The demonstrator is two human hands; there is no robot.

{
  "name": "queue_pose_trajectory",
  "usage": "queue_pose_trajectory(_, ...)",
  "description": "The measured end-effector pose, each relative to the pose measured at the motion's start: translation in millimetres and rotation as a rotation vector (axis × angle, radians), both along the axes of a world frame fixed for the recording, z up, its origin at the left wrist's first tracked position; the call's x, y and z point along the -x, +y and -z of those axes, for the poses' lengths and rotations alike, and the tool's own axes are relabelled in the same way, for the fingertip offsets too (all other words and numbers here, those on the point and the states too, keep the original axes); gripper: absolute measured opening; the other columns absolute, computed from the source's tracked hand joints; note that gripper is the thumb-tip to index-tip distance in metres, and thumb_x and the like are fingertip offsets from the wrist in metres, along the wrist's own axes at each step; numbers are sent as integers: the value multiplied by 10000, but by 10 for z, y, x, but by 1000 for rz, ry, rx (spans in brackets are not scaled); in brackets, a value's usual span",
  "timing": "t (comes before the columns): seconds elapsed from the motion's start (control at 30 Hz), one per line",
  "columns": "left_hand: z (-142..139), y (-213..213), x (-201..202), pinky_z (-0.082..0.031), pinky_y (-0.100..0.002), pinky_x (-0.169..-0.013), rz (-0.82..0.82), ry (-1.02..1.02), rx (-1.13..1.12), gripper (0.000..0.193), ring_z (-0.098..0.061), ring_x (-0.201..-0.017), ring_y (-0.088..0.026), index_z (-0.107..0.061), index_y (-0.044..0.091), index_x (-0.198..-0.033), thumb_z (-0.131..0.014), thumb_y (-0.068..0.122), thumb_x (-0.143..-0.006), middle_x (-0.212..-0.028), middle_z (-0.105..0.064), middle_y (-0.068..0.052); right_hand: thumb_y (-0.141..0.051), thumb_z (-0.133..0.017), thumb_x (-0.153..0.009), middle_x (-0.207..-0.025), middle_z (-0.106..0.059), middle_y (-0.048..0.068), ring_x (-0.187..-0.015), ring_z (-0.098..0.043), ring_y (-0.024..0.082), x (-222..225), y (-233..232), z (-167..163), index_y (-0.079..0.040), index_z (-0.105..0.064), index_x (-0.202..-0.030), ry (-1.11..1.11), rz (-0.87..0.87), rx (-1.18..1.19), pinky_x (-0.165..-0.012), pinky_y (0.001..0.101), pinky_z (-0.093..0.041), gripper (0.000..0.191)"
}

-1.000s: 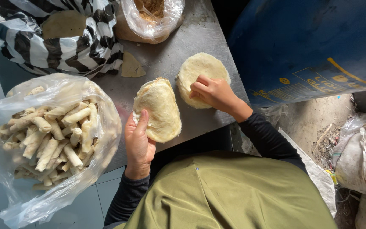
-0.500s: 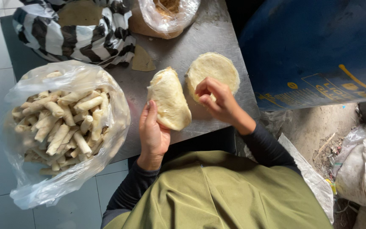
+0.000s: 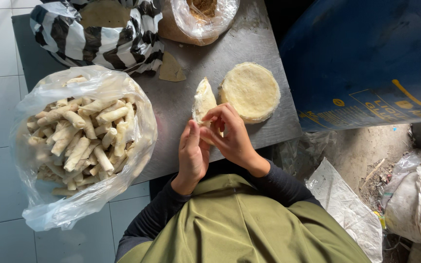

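Note:
A stack of thin round pale wrappers stands on edge above the grey metal table. My left hand supports it from the near side. My right hand pinches at its lower edge with the fingertips. A second flat round stack of wrappers lies on the table just right of the held one, untouched.
A clear plastic bag of several pale rolled sticks sits at the left. A black-and-white striped bag and a clear bag with brown filling stand at the back. A torn wrapper scrap lies between them. A blue drum is at the right.
The left wrapper stack went from lying flat to standing on edge in my left hand. My right hand left the right stack and came over to the held one.

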State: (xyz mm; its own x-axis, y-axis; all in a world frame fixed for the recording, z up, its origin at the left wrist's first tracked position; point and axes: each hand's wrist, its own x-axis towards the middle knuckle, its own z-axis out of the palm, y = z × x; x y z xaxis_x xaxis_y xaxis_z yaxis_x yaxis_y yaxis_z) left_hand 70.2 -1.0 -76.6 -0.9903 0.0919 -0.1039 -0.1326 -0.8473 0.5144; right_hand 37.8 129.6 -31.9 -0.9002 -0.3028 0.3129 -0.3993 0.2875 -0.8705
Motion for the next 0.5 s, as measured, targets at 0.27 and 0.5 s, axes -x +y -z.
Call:
queue_pose_trajectory(0.27,10,20,54,-507,-299,-1006,-84,-9,154,315,-633,-1108,-138,-565,-11,-1379,-527,122,-1096,-1241,-666,-92,-58,-634,-1042,-1000,-638,10,-869,-592,78,52,40,248,-46,-578,-1221,-442,85,538,-779,230,-502,187)
queue_pose_trajectory(0.5,6,87,-36,-500,-277,-1026,-91,143,429,348,-622,-1149,-123,-554,-20,-1421,-501,87,-1094,-1262,-663,-84,-102,-799,-886,-1033,-635,25,-908,-573,65,-19,54,105,-16,-611,-1208,6,94,83,-789,208,-470,383)
